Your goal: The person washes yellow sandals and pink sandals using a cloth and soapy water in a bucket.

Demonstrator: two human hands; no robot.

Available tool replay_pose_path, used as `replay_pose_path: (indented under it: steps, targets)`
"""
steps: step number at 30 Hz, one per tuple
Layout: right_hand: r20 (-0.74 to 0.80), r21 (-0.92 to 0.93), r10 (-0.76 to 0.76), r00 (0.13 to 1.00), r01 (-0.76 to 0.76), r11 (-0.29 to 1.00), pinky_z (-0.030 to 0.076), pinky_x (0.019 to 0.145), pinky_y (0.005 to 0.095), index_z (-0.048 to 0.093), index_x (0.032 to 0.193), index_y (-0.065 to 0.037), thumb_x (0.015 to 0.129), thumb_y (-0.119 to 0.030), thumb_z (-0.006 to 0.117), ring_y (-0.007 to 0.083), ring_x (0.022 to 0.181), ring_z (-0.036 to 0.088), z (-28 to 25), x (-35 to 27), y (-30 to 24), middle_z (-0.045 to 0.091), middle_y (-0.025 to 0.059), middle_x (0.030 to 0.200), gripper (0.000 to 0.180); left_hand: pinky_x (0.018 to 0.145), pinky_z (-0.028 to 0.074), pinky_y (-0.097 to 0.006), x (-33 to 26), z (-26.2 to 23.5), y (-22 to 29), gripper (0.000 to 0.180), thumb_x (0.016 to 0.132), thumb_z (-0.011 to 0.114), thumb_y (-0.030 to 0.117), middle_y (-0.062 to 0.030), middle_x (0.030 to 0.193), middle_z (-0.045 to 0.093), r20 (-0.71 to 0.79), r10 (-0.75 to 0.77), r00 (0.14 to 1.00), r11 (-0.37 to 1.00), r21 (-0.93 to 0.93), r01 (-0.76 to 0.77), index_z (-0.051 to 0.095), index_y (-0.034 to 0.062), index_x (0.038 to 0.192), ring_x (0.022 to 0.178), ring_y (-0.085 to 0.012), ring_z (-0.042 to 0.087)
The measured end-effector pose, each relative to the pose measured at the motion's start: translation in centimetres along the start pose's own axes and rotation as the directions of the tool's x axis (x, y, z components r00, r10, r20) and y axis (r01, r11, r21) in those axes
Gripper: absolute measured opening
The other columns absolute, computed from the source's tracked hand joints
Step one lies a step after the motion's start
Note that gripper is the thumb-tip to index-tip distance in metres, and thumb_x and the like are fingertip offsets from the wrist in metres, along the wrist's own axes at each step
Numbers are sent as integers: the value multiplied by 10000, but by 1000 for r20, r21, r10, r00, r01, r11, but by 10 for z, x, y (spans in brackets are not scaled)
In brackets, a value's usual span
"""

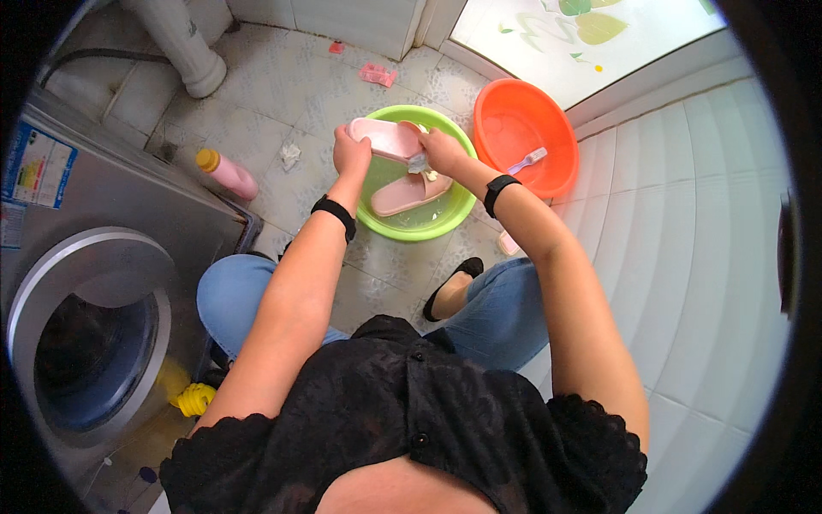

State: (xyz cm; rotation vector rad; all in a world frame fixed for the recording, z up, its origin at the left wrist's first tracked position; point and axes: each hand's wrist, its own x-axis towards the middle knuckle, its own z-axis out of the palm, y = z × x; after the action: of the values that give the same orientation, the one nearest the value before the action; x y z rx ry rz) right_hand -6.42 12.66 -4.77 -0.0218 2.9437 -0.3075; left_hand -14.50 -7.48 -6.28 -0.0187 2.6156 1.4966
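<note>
My left hand (349,154) grips one end of a pink slipper (385,139), held above a green basin (458,210) on the tiled floor. My right hand (441,150) is closed on a small brush (419,163) pressed against the slipper's other end. A second pink slipper (409,194) lies in the soapy water inside the green basin. Both wrists carry black bands.
An orange basin (548,128) with a white-and-blue brush (527,160) stands to the right. A pink bottle with a yellow cap (227,174) lies by the grey front-loading washing machine (94,283) on the left. A white pipe (184,43) rises at the back. White tiled wall on the right.
</note>
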Motion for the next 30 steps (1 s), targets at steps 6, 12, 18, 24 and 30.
replay_pose_path:
  steps: [6,12,18,24,30]
  targets:
    - [-115,182,92,989,-70,981,493,793,448,627,888,-58,811,-89,536,340,909,610,5,-6,7,639,168,903,123,774,503,-462,-28,-17,82,518,750,673,221,-184,1017,667,96,316,944,939,109,-326,488,130,1225,926,-379,642]
    - [-62,193,195,979,-180,965,516,779,434,692,838,-38,787,-119,593,340,893,656,-14,-18,11,677,181,926,138,714,506,-448,-80,-6,106,559,728,676,166,-136,931,655,119,686,718,722,14,-692,468,145,1247,830,-340,643]
    - [-261,-138,72,963,-112,984,530,756,433,655,988,-24,846,-138,559,332,843,658,-50,-43,20,635,172,949,206,821,511,-362,-88,-2,72,756,762,751,304,-126,1160,570,363,574,734,774,-533,-342,371,115,1387,927,-220,621]
    - [-246,-313,-141,959,59,948,545,727,385,647,933,-40,841,-128,565,286,829,654,-67,-53,6,594,117,952,151,977,465,-480,-96,-15,56,689,914,477,584,-121,1319,520,895,73,441,468,-421,777,376,126,1418,1183,-266,545]
    - [-347,-281,-202,916,103,954,541,702,371,635,888,-58,808,-103,597,276,820,653,-77,-41,-32,575,116,913,99,968,483,-521,-85,-7,25,610,885,577,365,-170,1287,540,870,187,456,245,-491,836,387,80,1391,1145,-326,575]
